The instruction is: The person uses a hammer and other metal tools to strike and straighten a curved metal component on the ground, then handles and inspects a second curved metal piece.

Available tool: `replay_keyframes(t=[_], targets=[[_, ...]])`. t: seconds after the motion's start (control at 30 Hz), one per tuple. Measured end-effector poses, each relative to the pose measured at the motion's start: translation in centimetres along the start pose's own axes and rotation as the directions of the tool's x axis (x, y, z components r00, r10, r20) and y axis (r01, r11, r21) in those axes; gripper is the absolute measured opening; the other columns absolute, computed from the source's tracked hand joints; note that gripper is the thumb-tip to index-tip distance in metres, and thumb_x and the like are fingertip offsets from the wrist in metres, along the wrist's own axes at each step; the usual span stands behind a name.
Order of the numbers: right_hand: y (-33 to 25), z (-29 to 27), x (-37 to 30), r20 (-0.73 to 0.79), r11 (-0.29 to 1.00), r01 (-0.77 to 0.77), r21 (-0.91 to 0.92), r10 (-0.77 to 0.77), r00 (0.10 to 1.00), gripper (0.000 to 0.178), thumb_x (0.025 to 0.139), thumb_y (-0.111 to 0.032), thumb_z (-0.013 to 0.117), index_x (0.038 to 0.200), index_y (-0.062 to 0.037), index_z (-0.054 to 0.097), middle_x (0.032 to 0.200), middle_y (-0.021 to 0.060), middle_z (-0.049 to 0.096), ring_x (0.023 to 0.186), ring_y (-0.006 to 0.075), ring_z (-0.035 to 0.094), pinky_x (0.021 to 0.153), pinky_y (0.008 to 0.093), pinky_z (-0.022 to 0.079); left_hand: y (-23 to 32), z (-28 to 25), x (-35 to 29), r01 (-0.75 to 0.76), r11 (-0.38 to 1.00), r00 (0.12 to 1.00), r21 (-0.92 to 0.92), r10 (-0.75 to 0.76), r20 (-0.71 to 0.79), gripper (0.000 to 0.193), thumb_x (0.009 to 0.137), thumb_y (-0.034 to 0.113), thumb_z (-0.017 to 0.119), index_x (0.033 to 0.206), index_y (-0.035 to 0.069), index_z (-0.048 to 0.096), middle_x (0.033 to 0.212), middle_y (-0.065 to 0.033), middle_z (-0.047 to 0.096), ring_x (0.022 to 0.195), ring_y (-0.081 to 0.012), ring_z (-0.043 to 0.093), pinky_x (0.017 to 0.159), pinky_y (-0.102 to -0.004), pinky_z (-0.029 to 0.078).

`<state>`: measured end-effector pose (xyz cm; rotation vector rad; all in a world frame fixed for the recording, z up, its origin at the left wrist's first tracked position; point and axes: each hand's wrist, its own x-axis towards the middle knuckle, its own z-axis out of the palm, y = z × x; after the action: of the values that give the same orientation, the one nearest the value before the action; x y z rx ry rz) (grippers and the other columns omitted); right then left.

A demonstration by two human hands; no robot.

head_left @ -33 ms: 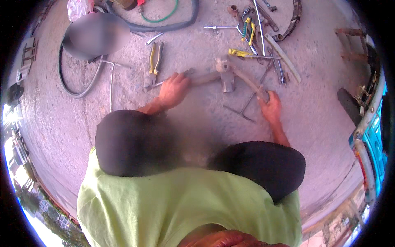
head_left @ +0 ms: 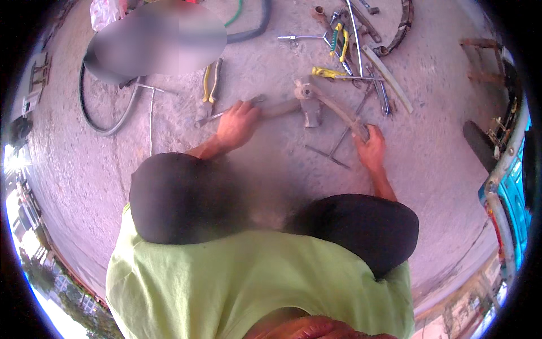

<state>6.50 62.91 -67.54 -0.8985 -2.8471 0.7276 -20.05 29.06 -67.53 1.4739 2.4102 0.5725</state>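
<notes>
My left hand [head_left: 237, 123] is closed round the wooden-looking handle of a hammer [head_left: 311, 113], whose metal head lies to its right. My right hand [head_left: 371, 146] grips the near end of a curved, dusty brown bar [head_left: 339, 108]. The bar's far end meets the hammer head; whether they are joined or only touching is unclear. A thin metal tool [head_left: 208, 119] lies on the ground, passing by my left fingers. Just left of my right hand lies a dark T-shaped wrench [head_left: 329, 156]. Yellow-handled pliers [head_left: 210, 85] lie beyond my left hand.
Several tools, among them green-and-yellow pliers [head_left: 340, 42] and a yellow-handled screwdriver [head_left: 328, 73], lie far right beside a pale flat strip [head_left: 388, 79]. A hose [head_left: 116, 127] and a T-handle rod [head_left: 152, 116] lie far left. A blue vehicle part [head_left: 515, 192] stands at the right edge.
The blurred patch at the upper left reaches farther right, covering part of the hose and ground. Both hands and what they hold look the same.
</notes>
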Motion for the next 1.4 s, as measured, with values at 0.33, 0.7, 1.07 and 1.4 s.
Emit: replay_keyframes(t=[0.33, 0.7, 1.07, 1.4], targets=[[-1.4, 0.0, 0.1, 0.083, 0.998, -0.054, 0.017, 0.052, 0.995, 0.052, 0.074, -0.031, 0.083, 0.110, -0.0004, 0.063, 0.109, 0.0209, 0.065, 0.103, 0.0403, 0.061, 0.088, 0.0487, 0.048, 0.1, 0.0, 0.3, -0.010, 0.999, 1.000, -0.039, 0.009, -0.024, 0.033, 0.078, 0.014, 0.073, 0.108, 0.007, 0.062, 0.102, -0.0118, 0.058, 0.091, -0.0346, 0.057, 0.072, -0.0464, 0.051], [1.1, -3.6, 3.9, 0.129, 0.953, -0.120, 0.278, 0.087, 0.988, 0.055, 0.085, -0.033, 0.076, 0.126, -0.0006, 0.059, 0.121, 0.0201, 0.062, 0.115, 0.0370, 0.058, 0.098, 0.0455, 0.046, -0.4, -0.4, 0.0, 0.012, 0.997, 0.999, -0.070, -0.009, 0.034, 0.042, 0.078, 0.017, 0.075, 0.116, 0.007, 0.061, 0.102, -0.0120, 0.058, 0.095, -0.0351, 0.057, 0.076, -0.0466, 0.052], [9.5, -5.8, 12.7, 0.027, 0.868, -0.094, -0.488, 0.122, 0.992, 0.051, 0.088, -0.023, 0.065, 0.136, -0.0085, 0.053, 0.125, 0.0195, 0.059, 0.116, 0.0399, 0.057, 0.097, 0.0486, 0.047, -0.5, -0.4, -0.2, -0.022, 0.996, 1.000, -0.085, 0.022, -0.003, 0.045, 0.075, 0.016, 0.075, 0.117, 0.007, 0.061, 0.105, -0.0122, 0.058, 0.099, -0.0354, 0.056, 0.079, -0.0467, 0.052], [5.4, -8.4, 13.0, 0.034, 0.933, -0.169, -0.319, 0.189, 0.981, 0.052, 0.084, -0.036, 0.071, 0.124, -0.0050, 0.060, 0.121, 0.0230, 0.063, 0.113, 0.0411, 0.062, 0.093, 0.0491, 0.049, -1.7, 0.2, -1.5, -0.009, 0.999, 0.999, -0.032, 0.008, -0.039, 0.027, 0.078, 0.020, 0.073, 0.100, 0.011, 0.061, 0.101, -0.0084, 0.058, 0.094, -0.0318, 0.059, 0.073, -0.0452, 0.054]])
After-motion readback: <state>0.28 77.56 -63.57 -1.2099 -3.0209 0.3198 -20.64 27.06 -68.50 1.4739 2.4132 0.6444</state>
